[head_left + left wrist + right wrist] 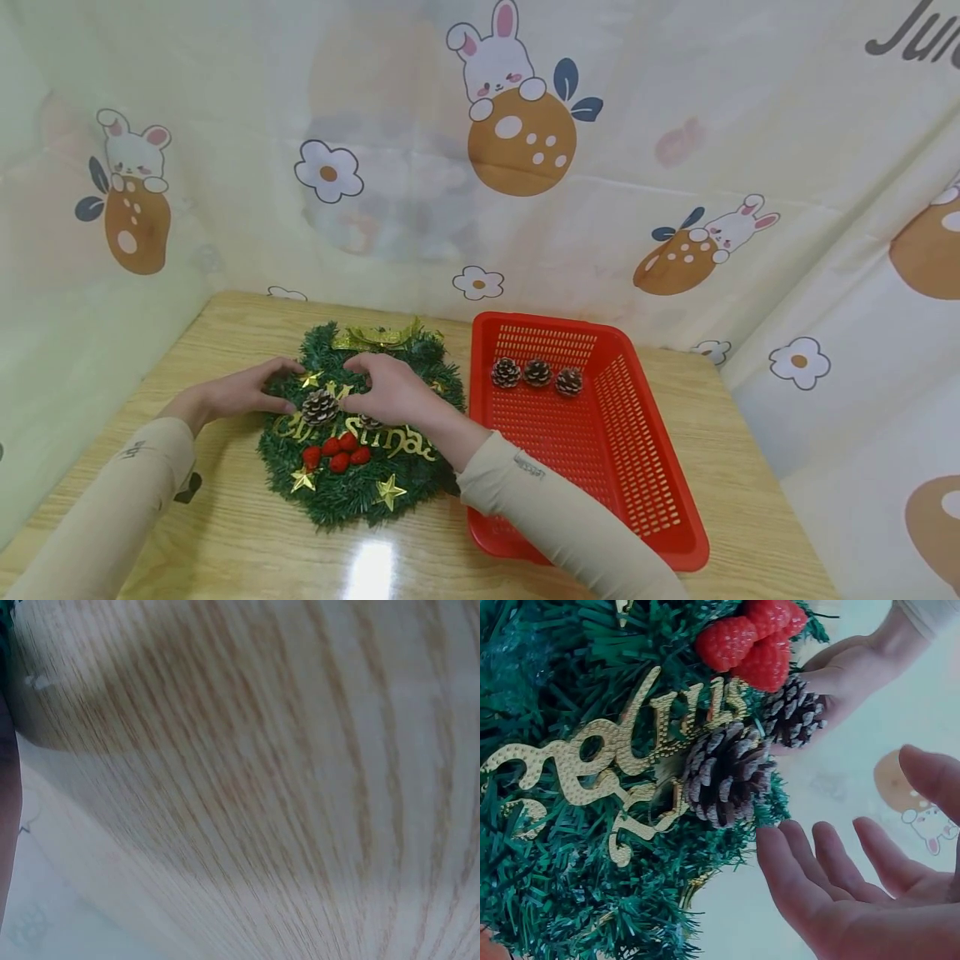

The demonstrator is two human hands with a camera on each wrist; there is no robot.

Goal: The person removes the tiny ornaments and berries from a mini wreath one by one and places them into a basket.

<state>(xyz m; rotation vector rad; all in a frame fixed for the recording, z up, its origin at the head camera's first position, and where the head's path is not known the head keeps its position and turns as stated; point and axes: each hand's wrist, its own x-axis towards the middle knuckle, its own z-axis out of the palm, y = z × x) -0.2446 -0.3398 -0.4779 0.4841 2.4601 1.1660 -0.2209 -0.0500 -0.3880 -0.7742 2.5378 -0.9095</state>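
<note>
A green Christmas wreath [352, 487] lies on the wooden table with gold lettering [408, 444], red berries [339, 452] and gold stars. One pine cone [319, 407] sits on it between the two hands. A second pine cone [729, 774] is beside the lettering, partly covered by the right hand in the head view. My left hand [243, 392] is at the wreath's left edge, thumb and fingers apart, close to the first cone. Over the wreath's middle is my right hand [393, 392]; the right wrist view shows its fingers [795, 877] spread, holding nothing.
To the right stands a red plastic basket [637, 442] with a row of pine cones [537, 372] near its back wall. A gold bow [378, 337] tops the wreath. Patterned curtains [405, 225] hang behind and beside the table [247, 533].
</note>
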